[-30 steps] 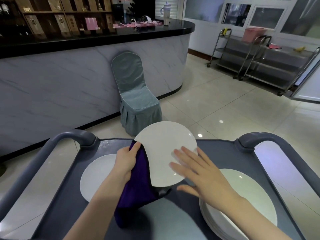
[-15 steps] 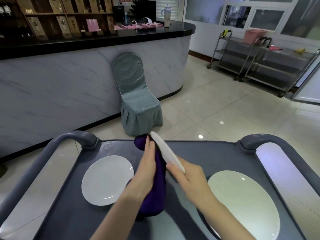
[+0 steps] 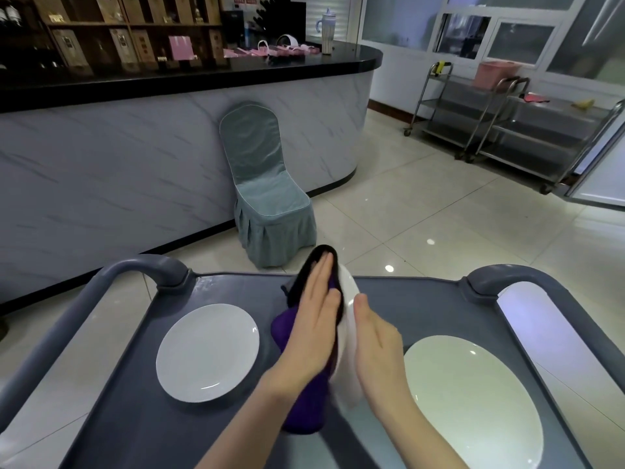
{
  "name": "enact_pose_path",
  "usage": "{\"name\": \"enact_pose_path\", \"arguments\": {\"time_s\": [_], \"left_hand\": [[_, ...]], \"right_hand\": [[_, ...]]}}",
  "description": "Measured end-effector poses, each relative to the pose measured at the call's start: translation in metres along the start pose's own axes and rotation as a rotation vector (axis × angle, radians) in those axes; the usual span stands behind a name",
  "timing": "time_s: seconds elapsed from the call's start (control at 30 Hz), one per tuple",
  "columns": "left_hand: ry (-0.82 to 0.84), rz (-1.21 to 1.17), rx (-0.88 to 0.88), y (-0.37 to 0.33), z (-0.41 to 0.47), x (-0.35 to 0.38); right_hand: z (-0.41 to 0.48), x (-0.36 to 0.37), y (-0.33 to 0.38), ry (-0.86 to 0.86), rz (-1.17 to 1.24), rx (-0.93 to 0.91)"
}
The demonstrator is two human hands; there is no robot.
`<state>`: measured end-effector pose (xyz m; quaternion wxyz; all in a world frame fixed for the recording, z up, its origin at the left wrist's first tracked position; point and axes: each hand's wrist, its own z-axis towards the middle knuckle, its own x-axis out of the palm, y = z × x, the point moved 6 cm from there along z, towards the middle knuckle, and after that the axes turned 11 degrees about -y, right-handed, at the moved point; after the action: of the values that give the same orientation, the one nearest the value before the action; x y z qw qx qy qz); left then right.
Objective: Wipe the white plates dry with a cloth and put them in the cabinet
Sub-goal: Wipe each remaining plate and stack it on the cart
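Observation:
I hold a white plate (image 3: 348,296) on edge, upright, over the middle of the grey cart tray (image 3: 416,299). My left hand (image 3: 314,326) lies flat with straight fingers and presses a purple cloth (image 3: 287,328) against the plate's left face. My right hand (image 3: 375,340) lies flat with straight fingers against the plate's right face. A single white plate (image 3: 208,352) lies on the tray to the left. A stack of white plates (image 3: 473,401) sits on the tray to the right.
The cart has raised grey handles at left (image 3: 135,269) and right (image 3: 507,275). Beyond it stand a covered grey-green chair (image 3: 267,194) against a marble counter (image 3: 135,157), and steel trolleys (image 3: 514,130) at the far right on a tiled floor.
The plate turned from facing me to standing on edge. My left hand went from gripping the cloth at the rim to pressing it flat on the left face; my right hand flattened on the other side.

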<state>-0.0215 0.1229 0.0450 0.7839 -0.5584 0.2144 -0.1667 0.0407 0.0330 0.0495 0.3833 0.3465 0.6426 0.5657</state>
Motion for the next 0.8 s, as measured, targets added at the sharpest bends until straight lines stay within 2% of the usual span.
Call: {"name": "enact_pose_path", "arguments": {"time_s": [0.07, 0.17, 0.3, 0.37, 0.47, 0.53, 0.7, 0.8], "left_hand": [[0.014, 0.016, -0.075, 0.008, 0.001, -0.003], [0.132, 0.218, 0.090, 0.003, -0.020, 0.006], [0.234, 0.470, 0.275, 0.003, -0.041, 0.021], [0.196, 0.430, 0.275, 0.001, -0.031, 0.015], [0.085, 0.210, 0.080, 0.004, -0.008, -0.001], [0.088, 0.172, 0.039, 0.008, -0.007, -0.003], [0.213, 0.515, 0.372, 0.007, -0.046, 0.015], [0.182, 0.562, 0.472, 0.007, -0.040, 0.015]], "right_hand": [[0.000, -0.003, -0.005, -0.022, -0.022, 0.042], [0.012, -0.003, -0.004, -0.043, 0.031, 0.104], [0.018, -0.004, -0.003, -0.073, 0.053, 0.088], [0.014, -0.003, -0.009, -0.061, 0.036, 0.085], [0.005, -0.001, -0.016, -0.036, -0.006, 0.117], [0.004, -0.001, -0.018, -0.027, -0.019, 0.139], [0.019, -0.006, -0.012, -0.087, 0.008, 0.102], [0.017, -0.002, -0.014, -0.057, 0.047, 0.128]]}}
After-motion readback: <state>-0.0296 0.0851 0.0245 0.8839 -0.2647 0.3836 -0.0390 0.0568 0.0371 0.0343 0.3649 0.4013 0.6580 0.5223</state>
